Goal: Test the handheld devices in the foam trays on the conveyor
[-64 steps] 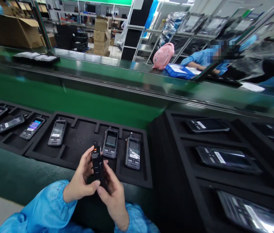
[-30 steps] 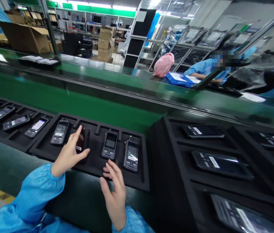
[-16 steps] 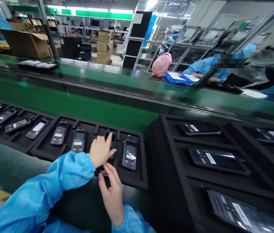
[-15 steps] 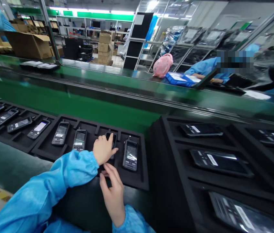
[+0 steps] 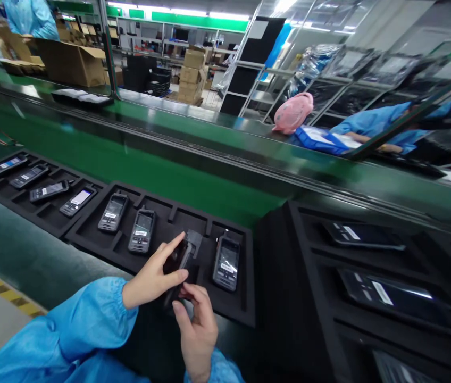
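A dark keypad handset [image 5: 184,259] is tilted up on edge above the black foam tray [image 5: 245,303], its face hidden from me. My left hand [image 5: 156,279] grips its upper part between the fingers and the thumb. Lower down, my right hand [image 5: 199,324] pinches the near end with thumb and fingertips. A grey flap-like piece [image 5: 194,242] shows at the far end of the handset. In the same tray, another handset [image 5: 226,263] lies to the right, and a labelled handset [image 5: 142,231] and one more handset [image 5: 113,213] lie to the left.
A second foam tray [image 5: 56,226] with several handsets adjoins on the left. At right rises a stack of foam trays [image 5: 309,298], larger devices in its top. A green conveyor ledge [image 5: 193,125] crosses behind, with a pink fan [image 5: 293,113], a blue bin [image 5: 321,141] and co-workers beyond.
The handset under my left hand has been lifted and tipped up on edge. My right hand has closed on its near end. The view has shifted slightly, moving the trays rightward.
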Demonstrator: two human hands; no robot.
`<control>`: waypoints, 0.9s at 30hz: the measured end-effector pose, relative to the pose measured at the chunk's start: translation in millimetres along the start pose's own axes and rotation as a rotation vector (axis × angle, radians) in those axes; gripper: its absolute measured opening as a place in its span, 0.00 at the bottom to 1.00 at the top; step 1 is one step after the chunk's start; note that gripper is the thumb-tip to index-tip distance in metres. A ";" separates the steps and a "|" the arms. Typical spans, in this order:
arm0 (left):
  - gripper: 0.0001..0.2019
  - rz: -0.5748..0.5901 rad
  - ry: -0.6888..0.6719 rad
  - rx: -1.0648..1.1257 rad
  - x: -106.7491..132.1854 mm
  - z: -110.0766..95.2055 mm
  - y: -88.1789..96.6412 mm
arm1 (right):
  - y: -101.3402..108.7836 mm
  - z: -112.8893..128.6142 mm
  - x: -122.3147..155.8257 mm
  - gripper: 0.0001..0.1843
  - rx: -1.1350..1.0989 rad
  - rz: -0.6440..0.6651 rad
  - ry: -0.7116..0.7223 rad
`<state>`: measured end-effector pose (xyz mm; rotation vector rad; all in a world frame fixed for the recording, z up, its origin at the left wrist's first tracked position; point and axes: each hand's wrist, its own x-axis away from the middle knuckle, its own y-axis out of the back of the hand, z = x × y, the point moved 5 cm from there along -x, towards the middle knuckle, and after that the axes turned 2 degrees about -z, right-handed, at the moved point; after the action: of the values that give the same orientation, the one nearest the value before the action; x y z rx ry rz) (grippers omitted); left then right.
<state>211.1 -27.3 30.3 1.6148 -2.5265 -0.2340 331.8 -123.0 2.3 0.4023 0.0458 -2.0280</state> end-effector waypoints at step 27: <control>0.34 -0.025 0.079 0.174 16.3 25.4 -10.1 | -1.9 28.0 -5.1 0.22 0.210 0.074 0.433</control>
<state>208.3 -44.9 3.9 1.6798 -2.5294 0.0483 324.9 -123.4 30.0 0.9568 0.0833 -1.8467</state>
